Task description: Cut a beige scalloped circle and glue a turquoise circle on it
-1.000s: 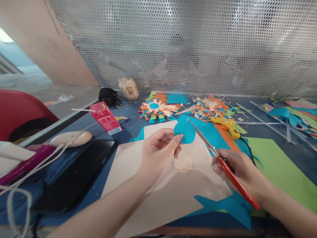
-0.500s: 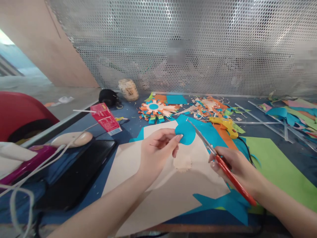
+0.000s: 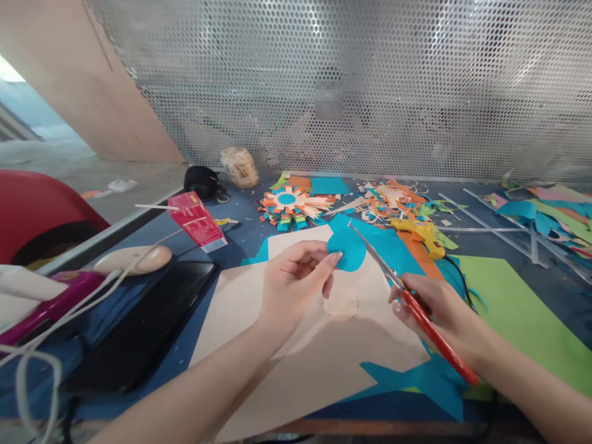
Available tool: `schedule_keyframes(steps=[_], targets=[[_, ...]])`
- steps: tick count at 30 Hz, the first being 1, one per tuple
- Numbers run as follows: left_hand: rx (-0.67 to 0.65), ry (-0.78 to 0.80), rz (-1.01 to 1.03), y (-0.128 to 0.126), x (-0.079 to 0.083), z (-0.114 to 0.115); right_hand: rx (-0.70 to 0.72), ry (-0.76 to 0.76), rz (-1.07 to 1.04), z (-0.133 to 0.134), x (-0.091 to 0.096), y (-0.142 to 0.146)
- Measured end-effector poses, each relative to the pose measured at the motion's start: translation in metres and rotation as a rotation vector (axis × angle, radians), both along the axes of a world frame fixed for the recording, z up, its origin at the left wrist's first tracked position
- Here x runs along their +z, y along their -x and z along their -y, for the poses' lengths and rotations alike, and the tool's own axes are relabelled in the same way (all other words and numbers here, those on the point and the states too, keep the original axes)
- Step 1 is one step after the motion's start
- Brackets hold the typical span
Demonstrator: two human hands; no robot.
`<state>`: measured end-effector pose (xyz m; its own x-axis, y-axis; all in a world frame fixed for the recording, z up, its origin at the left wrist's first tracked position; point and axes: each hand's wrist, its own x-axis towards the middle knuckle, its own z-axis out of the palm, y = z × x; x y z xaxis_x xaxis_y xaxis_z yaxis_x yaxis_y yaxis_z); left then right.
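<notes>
Between thumb and fingers, my left hand pinches a round blue paper disc above the table. Red-handled scissors are gripped in my right hand, their blades pointing up and left beside the disc's right edge. The blades look nearly closed. Below both hands lies a large cream paper sheet, with a small scalloped cream paper circle on it. Blue paper offcuts lie at the sheet's lower right. A layered paper flower with a blue centre stands out farther back.
A yellow glue gun rests right of centre, near a pile of paper scraps. Green paper lies right. A dark phone-like slab, pink drink carton and white cables occupy the left. Perforated metal rises behind.
Almost nothing differs. The blue disc and my left fingers have shifted very slightly; the scissors remain beside the disc's edge.
</notes>
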<state>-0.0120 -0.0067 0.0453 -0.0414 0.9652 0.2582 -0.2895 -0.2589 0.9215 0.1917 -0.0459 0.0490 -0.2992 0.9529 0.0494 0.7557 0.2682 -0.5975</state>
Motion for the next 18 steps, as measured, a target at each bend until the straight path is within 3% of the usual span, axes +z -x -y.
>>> schedule_keyframes(steps=[18], targets=[[0.049,-0.024,0.033,0.0025,-0.0019,-0.0049,-0.035,0.044,0.015,0.0009,0.0049,0.0008]])
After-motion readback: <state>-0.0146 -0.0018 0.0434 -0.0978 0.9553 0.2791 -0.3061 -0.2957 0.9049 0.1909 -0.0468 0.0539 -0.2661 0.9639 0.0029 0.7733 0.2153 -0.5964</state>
